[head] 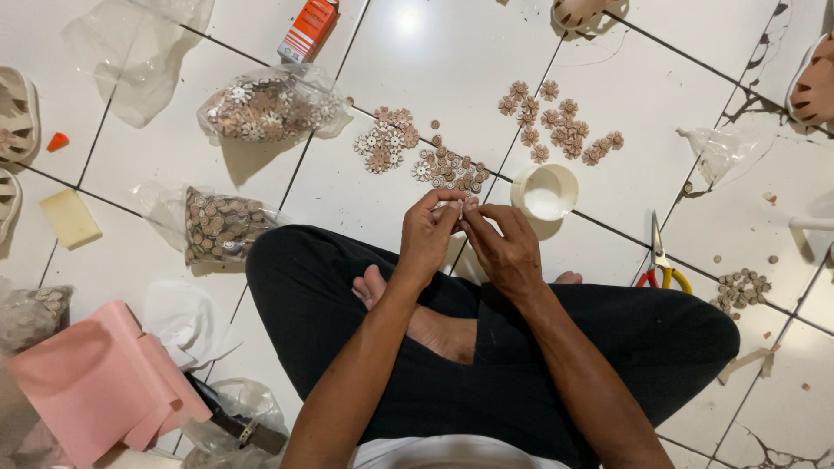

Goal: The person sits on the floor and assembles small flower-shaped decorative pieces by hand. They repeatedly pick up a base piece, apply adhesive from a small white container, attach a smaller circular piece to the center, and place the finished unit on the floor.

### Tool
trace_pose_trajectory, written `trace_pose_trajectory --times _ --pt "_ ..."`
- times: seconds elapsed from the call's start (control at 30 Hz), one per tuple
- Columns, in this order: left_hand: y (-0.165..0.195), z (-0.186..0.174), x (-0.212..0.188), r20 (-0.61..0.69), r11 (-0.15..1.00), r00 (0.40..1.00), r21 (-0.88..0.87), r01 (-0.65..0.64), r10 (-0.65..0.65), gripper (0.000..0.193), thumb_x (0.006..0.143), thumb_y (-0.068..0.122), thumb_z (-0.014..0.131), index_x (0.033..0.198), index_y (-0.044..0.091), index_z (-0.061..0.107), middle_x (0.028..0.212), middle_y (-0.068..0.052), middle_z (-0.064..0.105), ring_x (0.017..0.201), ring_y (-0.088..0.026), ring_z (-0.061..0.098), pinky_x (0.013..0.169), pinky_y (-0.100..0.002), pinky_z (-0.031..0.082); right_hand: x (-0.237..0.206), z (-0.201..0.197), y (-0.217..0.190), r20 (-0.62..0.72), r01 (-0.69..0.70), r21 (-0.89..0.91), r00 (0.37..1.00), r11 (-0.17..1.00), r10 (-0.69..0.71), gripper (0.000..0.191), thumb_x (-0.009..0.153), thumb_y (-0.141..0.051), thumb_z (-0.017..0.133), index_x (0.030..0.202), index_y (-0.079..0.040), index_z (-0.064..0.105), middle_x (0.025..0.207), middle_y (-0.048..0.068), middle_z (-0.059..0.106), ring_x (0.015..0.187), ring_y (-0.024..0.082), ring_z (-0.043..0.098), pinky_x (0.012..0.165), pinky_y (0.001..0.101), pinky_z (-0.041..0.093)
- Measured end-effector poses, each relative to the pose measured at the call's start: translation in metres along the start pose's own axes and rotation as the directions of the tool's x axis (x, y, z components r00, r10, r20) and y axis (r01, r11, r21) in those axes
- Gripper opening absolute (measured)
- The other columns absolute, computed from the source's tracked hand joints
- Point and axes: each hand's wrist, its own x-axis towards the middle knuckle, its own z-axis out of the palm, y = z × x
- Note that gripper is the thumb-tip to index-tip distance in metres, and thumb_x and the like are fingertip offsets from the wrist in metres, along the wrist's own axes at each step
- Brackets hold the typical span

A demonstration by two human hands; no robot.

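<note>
Fingers [459,205] of our left hand [427,239] and right hand [504,247] pinch a small piece together, mid-frame. Beads [450,169] lie just above on the floor [417,52].

From my seat I see both forearms reaching forward and converging, elbows wide apart near my body and the wrists close together ahead. My left hand [427,236] has its back turned up and outward, the wrist bent slightly, fingers curled in with thumb and forefinger pinched at the top. My right hand [504,247] sits just beside it, back facing up, fingers bent and angled toward the left hand's fingertips. The fingertips of the two hands meet, touching or nearly so. Below the wrists my legs are crossed, one bare foot showing between the forearms.
</note>
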Motion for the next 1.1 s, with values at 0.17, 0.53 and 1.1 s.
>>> trace_pose_trajectory --times 0.17,0.53,1.1 --pt "-0.004 -0.002 0.001 -0.007 1.000 1.000 0.015 0.003 -0.002 0.019 0.105 0.007 0.057 0.116 -0.004 0.067 0.101 -0.015 0.078 0.086 -0.013 0.072 0.077 -0.025 0.060 -0.012 0.009 0.009 0.001 0.001 0.009 1.000 1.000 -0.001 0.037 0.089 -0.005 0.083 0.123 -0.002 0.069 0.107 0.012 0.068 0.095 0.027 0.068 0.081 0.0375 0.058" --pt "-0.013 -0.007 0.006 -0.020 0.993 0.999 -0.108 0.048 -0.051 0.020 0.104 0.009 0.056 0.119 -0.002 0.065 0.108 -0.017 0.077 0.098 -0.020 0.075 0.086 -0.030 0.062 -0.047 -0.009 0.087 0.102 -0.505 -0.279 0.830 0.817 0.548 0.042 0.099 -0.042 0.070 0.123 -0.008 0.074 0.152 0.026 0.047 0.141 0.040 0.041 0.114 0.0516 0.042" --pt "-0.009 -0.003 0.007 -0.058 0.998 0.998 -0.056 0.013 -0.016 0.020 0.104 0.009 0.056 0.118 -0.002 0.065 0.105 -0.015 0.077 0.094 -0.017 0.074 0.085 -0.029 0.061 -0.027 -0.021 0.053 0.009 -0.425 -0.063 0.904 0.903 0.426 0.021 0.092 -0.028 0.081 0.091 -0.007 0.076 0.152 0.024 0.052 0.146 0.042 0.042 0.122 0.0566 0.036"
